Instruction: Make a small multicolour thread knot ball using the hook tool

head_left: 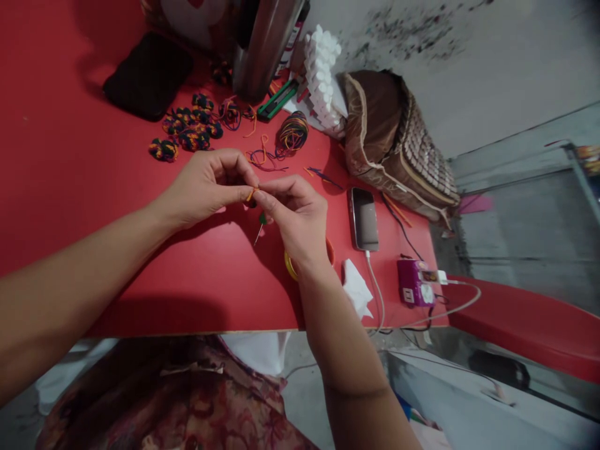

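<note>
Both hands meet over the red table. My left hand [204,190] pinches a small piece of orange and dark yarn work [252,196] between thumb and forefinger. My right hand [302,219] pinches the same piece from the other side. Below the right fingers a thin metal tool with a green handle [262,219] sticks out, its shaft pointing down; it looks tucked in that hand, and its kind is unclear. Beyond the hands lie a ball of multicoloured yarn [292,132] with loose strands and several small crocheted pieces [187,128].
A yellow-rimmed round object [289,265] is partly hidden under my right wrist. To the right are a phone [364,219] on a cable, crumpled white paper [357,290] and a purple plug adapter [415,283]. A green cutter [277,100], dark pouch [149,76] and brown bag [398,125] lie behind.
</note>
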`<state>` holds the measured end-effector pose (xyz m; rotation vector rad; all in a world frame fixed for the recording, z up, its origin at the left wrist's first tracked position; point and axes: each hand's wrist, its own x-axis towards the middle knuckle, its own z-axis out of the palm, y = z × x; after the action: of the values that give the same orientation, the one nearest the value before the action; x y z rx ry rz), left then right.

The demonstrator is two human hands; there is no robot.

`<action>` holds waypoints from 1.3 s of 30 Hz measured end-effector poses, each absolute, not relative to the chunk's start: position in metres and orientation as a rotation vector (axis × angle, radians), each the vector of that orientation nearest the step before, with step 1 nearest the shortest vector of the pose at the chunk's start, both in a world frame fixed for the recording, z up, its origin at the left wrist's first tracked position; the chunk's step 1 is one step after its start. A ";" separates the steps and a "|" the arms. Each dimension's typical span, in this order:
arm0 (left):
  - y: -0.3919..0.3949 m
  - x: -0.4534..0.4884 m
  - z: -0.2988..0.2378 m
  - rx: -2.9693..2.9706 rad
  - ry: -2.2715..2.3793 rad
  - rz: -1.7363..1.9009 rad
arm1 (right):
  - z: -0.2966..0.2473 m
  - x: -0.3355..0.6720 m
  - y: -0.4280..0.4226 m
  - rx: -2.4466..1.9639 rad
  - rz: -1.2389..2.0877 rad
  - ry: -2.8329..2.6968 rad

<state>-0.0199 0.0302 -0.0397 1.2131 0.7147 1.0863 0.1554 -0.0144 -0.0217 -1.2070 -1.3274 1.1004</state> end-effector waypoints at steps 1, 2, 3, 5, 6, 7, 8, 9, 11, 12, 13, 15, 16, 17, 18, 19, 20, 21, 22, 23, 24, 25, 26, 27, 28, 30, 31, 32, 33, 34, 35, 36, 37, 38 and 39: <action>0.030 -0.020 -0.040 1.217 0.707 1.083 | -0.022 0.155 -0.015 -1.218 1.099 -1.321; 0.030 -0.020 -0.040 1.224 0.703 1.079 | -0.022 0.155 -0.015 -1.226 1.102 -1.312; 0.030 -0.021 -0.040 1.232 0.707 1.076 | -0.023 0.155 -0.014 -1.230 1.113 -1.301; 0.029 -0.021 -0.040 1.234 0.729 1.076 | -0.026 0.155 -0.012 -1.214 1.150 -1.266; 0.029 -0.021 -0.040 1.226 0.737 1.078 | -0.028 0.155 -0.011 -1.198 1.172 -1.244; 0.029 -0.022 -0.040 1.214 0.737 1.082 | -0.029 0.155 -0.010 -1.182 1.191 -1.222; 0.029 -0.022 -0.041 1.200 0.729 1.090 | -0.030 0.155 -0.009 -1.167 1.205 -1.203; 0.029 -0.022 -0.041 1.189 0.718 1.093 | -0.031 0.155 -0.008 -1.152 1.212 -1.189; 0.029 -0.022 -0.041 1.182 0.696 1.100 | -0.031 0.153 -0.008 -1.130 1.205 -1.178; 0.029 -0.023 -0.041 1.182 0.687 1.105 | -0.031 0.153 -0.009 -1.128 1.192 -1.179; 0.029 -0.023 -0.041 1.184 0.679 1.109 | -0.030 0.152 -0.010 -1.131 1.175 -1.182; 0.029 -0.023 -0.040 1.190 0.668 1.112 | -0.030 0.151 -0.011 -1.150 1.139 -1.190; 0.029 -0.023 -0.040 1.190 0.668 1.112 | -0.030 0.150 -0.011 -1.161 1.124 -1.195; 0.028 -0.024 -0.040 1.190 0.670 1.108 | -0.030 0.150 -0.011 -1.169 1.115 -1.202; 0.028 -0.024 -0.040 1.186 0.675 1.106 | -0.031 0.150 -0.011 -1.173 1.111 -1.208; 0.028 -0.024 -0.040 1.181 0.679 1.107 | -0.031 0.151 -0.010 -1.174 1.111 -1.214; 0.028 -0.024 -0.040 1.176 0.678 1.107 | -0.032 0.151 -0.010 -1.171 1.114 -1.222; 0.028 -0.024 -0.040 1.168 0.669 1.113 | -0.032 0.151 -0.010 -1.168 1.116 -1.230; 0.028 -0.024 -0.040 1.158 0.651 1.116 | -0.033 0.151 -0.010 -1.166 1.114 -1.238; 0.028 -0.024 -0.040 1.143 0.627 1.119 | -0.032 0.151 -0.010 -1.168 1.108 -1.244; 0.028 -0.023 -0.040 1.126 0.603 1.121 | -0.032 0.151 -0.011 -1.173 1.097 -1.248; 0.028 -0.023 -0.040 1.103 0.581 1.124 | -0.031 0.151 -0.011 -1.180 1.086 -1.249; 0.028 -0.023 -0.039 1.081 0.569 1.126 | -0.031 0.150 -0.011 -1.186 1.076 -1.247; 0.027 -0.022 -0.039 1.065 0.569 1.131 | -0.030 0.150 -0.012 -1.186 1.067 -1.243; 0.027 -0.021 -0.038 1.058 0.580 1.133 | -0.030 0.149 -0.012 -1.177 1.060 -1.240; 0.026 -0.020 -0.038 1.071 0.622 1.147 | -0.030 0.149 -0.011 -1.149 1.056 -1.240; 0.026 -0.019 -0.038 1.087 0.641 1.154 | -0.030 0.148 -0.011 -1.137 1.054 -1.245; 0.026 -0.018 -0.038 1.107 0.660 1.154 | -0.030 0.148 -0.011 -1.131 1.051 -1.251; 0.025 -0.017 -0.038 1.121 0.673 1.158 | -0.031 0.148 -0.011 -1.134 1.046 -1.259; 0.025 -0.016 -0.038 1.132 0.685 1.162 | -0.031 0.148 -0.011 -1.145 1.039 -1.267; 0.025 -0.016 -0.038 1.139 0.697 1.169 | -0.030 0.147 -0.011 -1.156 1.028 -1.275; 0.025 -0.015 -0.037 1.142 0.710 1.174 | -0.030 0.147 -0.011 -1.166 1.017 -1.281; 0.025 -0.015 -0.037 1.144 0.724 1.181 | -0.030 0.147 -0.012 -1.172 1.008 -1.285; 0.025 -0.015 -0.037 1.144 0.737 1.185 | -0.030 0.147 -0.012 -1.171 1.002 -1.288; 0.025 -0.014 -0.037 1.144 0.745 1.188 | -0.029 0.147 -0.012 -1.161 0.995 -1.291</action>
<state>-0.0144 0.0254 -0.0367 1.1437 0.7448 1.1882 0.1470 -0.0124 -0.0295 -1.1606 -1.2908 0.9951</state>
